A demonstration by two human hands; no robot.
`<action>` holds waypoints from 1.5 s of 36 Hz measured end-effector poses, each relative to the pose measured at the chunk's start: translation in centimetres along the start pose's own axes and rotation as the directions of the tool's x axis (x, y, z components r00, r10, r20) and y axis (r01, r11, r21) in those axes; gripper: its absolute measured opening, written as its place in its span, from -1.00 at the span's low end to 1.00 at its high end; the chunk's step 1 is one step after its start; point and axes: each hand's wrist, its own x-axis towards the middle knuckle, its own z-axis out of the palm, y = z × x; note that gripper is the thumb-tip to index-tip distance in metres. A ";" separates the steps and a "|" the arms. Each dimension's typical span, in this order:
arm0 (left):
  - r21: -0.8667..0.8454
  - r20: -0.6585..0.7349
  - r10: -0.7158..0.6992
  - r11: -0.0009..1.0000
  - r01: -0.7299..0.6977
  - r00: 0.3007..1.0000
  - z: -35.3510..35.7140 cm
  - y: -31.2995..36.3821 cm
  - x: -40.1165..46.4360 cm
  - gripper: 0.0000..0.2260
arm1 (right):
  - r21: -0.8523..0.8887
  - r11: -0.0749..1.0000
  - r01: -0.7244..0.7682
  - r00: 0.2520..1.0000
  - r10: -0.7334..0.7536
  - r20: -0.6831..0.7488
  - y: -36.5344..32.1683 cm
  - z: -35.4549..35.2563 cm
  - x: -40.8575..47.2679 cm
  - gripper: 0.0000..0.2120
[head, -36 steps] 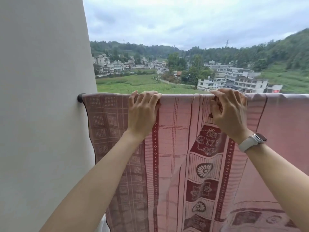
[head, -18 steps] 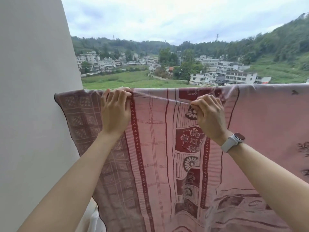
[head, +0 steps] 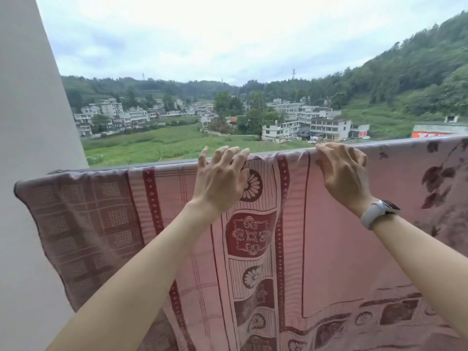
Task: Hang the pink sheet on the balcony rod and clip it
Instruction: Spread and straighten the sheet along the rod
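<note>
The pink sheet [head: 336, 244], patterned with dark red borders and flowers, hangs draped over the balcony rod [head: 152, 164], of which only a thin grey strip shows along the sheet's top. My left hand [head: 220, 181] is at the top edge with fingers spread and lifted, only lightly touching the cloth. To its right, my right hand [head: 342, 171] has its fingers curled over the top fold and grips the sheet on the rod. I see no clip.
A plain white wall [head: 30, 122] stands close on the left, and the sheet's left corner [head: 22, 188] reaches it. Beyond the rod lies open air over fields, houses and wooded hills. A watch [head: 379, 211] is on my right wrist.
Both hands have shifted right along the sheet's top edge. My left hand has let go of its hold on the fold and spread its fingers. The sheet's left corner now covers the rod's end.
</note>
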 end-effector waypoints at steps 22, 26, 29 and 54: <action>0.167 -0.047 -0.445 0.879 0.446 0.895 3.2 7.0 3.5 -0.57 | 0.340 0.855 0.393 0.912 -0.408 -0.028 8.8 -1.5 -1.0 -0.81; 0.098 -0.006 -0.274 0.957 0.274 0.962 4.2 10.1 5.4 -0.64 | 0.281 0.902 0.328 0.944 -0.307 -0.118 11.5 -2.6 0.4 -0.87; 0.105 0.050 -0.202 0.975 0.196 0.978 5.6 12.0 6.2 -0.63 | 0.171 0.971 0.167 0.985 -0.159 -0.061 14.6 -2.6 1.1 -0.80; 0.022 -0.027 -0.033 0.999 0.033 0.999 8.7 18.4 9.9 -0.61 | 0.011 0.956 0.294 0.951 -0.294 0.093 21.5 -4.2 -2.0 -0.95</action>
